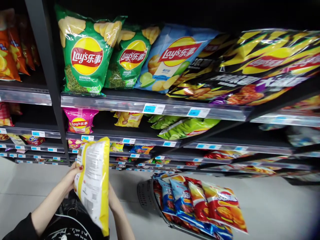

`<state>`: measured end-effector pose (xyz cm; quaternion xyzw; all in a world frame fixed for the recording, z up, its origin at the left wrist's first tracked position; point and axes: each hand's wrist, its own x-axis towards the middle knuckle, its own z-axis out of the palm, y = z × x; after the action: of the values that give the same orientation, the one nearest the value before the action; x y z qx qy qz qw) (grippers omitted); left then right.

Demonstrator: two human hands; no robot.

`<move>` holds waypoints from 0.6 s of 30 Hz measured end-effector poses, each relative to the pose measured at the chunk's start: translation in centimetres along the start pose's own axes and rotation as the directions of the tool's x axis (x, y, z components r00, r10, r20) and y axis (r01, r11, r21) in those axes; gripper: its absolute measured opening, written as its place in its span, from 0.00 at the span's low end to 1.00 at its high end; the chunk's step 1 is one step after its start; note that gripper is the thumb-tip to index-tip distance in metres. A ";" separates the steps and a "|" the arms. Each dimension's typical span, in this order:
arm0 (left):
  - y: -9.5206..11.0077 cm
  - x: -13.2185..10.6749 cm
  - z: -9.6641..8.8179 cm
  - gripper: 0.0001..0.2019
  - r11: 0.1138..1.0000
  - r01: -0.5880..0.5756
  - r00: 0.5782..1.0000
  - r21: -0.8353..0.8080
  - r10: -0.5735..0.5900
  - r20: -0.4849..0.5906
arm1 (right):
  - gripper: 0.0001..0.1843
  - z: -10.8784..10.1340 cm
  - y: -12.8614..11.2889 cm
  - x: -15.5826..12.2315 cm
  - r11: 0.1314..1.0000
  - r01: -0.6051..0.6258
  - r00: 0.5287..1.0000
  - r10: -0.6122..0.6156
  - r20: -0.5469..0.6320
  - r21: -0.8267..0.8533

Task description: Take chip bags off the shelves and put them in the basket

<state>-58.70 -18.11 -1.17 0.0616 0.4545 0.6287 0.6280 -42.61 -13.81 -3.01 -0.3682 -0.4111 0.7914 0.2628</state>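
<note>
A yellow and white bag of chips [93,181] stands tilted on its edge in front of me, with its printed back turned partly up. My left hand [75,173] is closed on the bag's left side, thumb on the near face. From the lower right my right forearm [117,206] reaches behind the bag. The bag hides my right hand and its fingers, so its grip does not show. Just beyond the bag are low shelves with a pink Lay's bag [81,120] and a yellow chip bag [128,119].
Green Lay's bags [86,55], a blue one [172,58] and black-and-yellow ones [265,63] line the upper shelf, above price tags [153,108]. Lime-green bags [187,128] lie lower. On the floor [130,190], a grey basket [147,196] holds several red and blue snack bags [183,200].
</note>
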 end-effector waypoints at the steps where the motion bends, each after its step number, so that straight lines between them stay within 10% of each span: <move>1: 0.5 -0.2 0.4 0.20 0.999 -0.032 0.999 0.022 0.032 -0.012 | 0.24 -0.4 -0.5 -0.2 1.000 0.022 0.999 -0.022 -0.027 0.005; 8: 2.3 -2.1 2.6 0.23 0.958 -0.126 0.987 0.259 0.146 -0.061 | 0.45 0.2 -3.9 -2.3 0.997 0.081 0.997 -0.081 -0.014 0.008; 18: 2.5 -2.4 1.8 0.24 0.938 0.074 0.997 0.338 -0.057 -0.058 | 0.26 0.4 -4.2 -1.8 0.961 -0.186 0.976 0.204 -0.070 0.207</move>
<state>-58.92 -18.72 2.66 0.1388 0.5726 0.5211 0.6175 -41.35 -13.10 1.31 -0.4143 -0.2792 0.8331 0.2373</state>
